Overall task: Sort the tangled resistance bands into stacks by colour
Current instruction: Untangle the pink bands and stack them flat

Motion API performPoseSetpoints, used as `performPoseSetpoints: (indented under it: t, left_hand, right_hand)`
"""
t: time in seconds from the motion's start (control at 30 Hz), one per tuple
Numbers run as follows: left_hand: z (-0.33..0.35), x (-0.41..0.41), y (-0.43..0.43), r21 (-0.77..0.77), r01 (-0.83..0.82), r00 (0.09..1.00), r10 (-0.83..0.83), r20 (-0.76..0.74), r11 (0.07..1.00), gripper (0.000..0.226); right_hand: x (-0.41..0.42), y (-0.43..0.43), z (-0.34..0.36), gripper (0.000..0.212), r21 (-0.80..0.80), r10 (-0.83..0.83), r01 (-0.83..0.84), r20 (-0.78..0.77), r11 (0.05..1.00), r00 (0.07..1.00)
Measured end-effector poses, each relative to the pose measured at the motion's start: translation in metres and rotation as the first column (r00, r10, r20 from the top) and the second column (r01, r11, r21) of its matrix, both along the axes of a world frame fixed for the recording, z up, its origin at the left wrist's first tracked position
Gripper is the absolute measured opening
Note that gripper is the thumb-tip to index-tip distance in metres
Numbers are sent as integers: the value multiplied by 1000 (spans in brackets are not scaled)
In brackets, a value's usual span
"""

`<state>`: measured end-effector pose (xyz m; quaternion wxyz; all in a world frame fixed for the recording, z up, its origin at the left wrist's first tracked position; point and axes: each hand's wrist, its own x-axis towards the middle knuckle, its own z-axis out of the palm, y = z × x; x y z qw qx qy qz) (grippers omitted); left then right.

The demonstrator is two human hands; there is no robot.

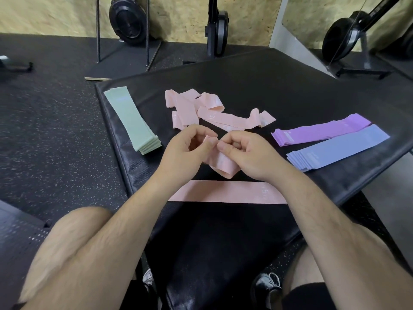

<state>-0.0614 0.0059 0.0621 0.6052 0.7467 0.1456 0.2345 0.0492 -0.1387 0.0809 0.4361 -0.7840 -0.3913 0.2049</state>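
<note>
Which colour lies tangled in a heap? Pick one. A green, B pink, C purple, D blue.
B: the pink heap is twisted and loose, and the left hand and right hand pinch a pink band, while the green stack, purple stack and blue stack lie flat.

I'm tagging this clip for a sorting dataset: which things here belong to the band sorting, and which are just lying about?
Part of the job:
left hand and right hand, both pinching the held pink band
pink tangle
flat pink band
green stack
purple stack
blue stack
black mat

Lying about:
left gym machine
middle gym machine
right gym machine
</note>
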Motion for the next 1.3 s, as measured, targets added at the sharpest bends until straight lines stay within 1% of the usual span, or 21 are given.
performPoseSetpoints:
  t: [0.1, 0.2, 0.27, 0.37, 0.47, 0.57, 0.67, 0.77, 0.87, 1.0, 1.1, 1.2, 1.3]
  left_hand:
    - [-3, -6, 6, 11, -1, 1000, 1, -1, 1000, 3]
    - [-3, -16, 13, 21, -35, 999, 35, -7, 999, 5]
    - [-1, -25, 17, 21, -60, 998, 61, -32, 998, 9]
    - [-1, -39, 22, 72, -99, 989, 107, -105, 992, 7]
    - [-2, -54, 28, 96, -125, 982, 137, -126, 987, 6]
    - [-3, -67, 37, 96, -161, 973, 175, -152, 982, 8]
    - [-6, -79, 48, 123, -227, 955, 245, -168, 966, 18]
    - [-12, -92, 53, 158, -250, 938, 279, -204, 955, 18]
    - [-18, -103, 56, 208, -233, 931, 280, -235, 950, 15]
    - [-25, -109, 59, 214, -213, 930, 265, -254, 953, 10]
    - [-30, -111, 61, 220, -192, 932, 248, -265, 956, 11]
    - [-35, -110, 62, 218, -191, 929, 248, -275, 957, 13]
    - [-37, -109, 62, 222, -200, 927, 258, -272, 954, 15]
  right_hand:
    - [-5, 4, 2, 17, -23, 44, -42, 72, 999, 996]
    - [-8, 9, 7, 16, -64, 82, -75, 119, 995, 989]
    - [-10, 14, 10, 18, -111, 94, -81, 115, 991, 989]
    - [-16, 23, 12, 25, -220, 123, -102, 80, 970, 989]
    - [-22, 34, 13, 30, -298, 185, -142, 122, 944, 975]
    - [-30, 46, 10, 31, -303, 221, -175, 123, 937, 968]
    - [-40, 58, 5, 27, -294, 248, -211, 92, 932, 964]
    - [-50, 67, -3, 24, -293, 242, -217, 50, 931, 969]
    - [-57, 73, -10, 25, -304, 211, -188, 45, 934, 976]
    - [-62, 78, -17, 27, -335, 212, -185, 46, 924, 976]
    - [-66, 81, -24, 30, -349, 198, -176, 28, 921, 980]
    - [-68, 85, -27, 33, -387, 199, -159, 65, 908, 978]
    - [-69, 87, -28, 31, -408, 209, -149, 107, 901, 972]
